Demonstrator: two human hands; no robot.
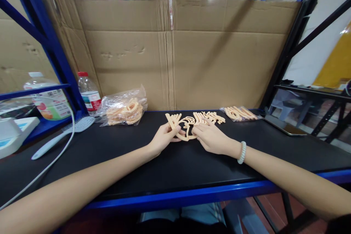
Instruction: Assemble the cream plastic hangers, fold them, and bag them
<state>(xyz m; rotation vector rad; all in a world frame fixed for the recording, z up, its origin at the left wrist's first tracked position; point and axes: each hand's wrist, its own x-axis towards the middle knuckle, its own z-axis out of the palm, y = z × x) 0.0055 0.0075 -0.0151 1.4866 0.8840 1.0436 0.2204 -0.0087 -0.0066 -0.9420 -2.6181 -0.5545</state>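
Bare forearms (90,175) come nearest, stretched over the black table (153,179). Between the fingertips of both hands is a thin, curved tan piece (183,138). The left hand (161,139) pinches its left side with thumb and fingers. The right hand (212,138) has its fingers curled at the right end, but I cannot tell if they grip, as the thumb is hidden. A soft pinch near the bend, with both hands level, seems best, since something so thin might snap. Just past the fingertips lie more tan strips (201,118). Farther right sits a flat clear bag (240,113); farther left, a fuller bag (124,111), a red-capped bottle (89,95) and a pale hairbrush (80,125).
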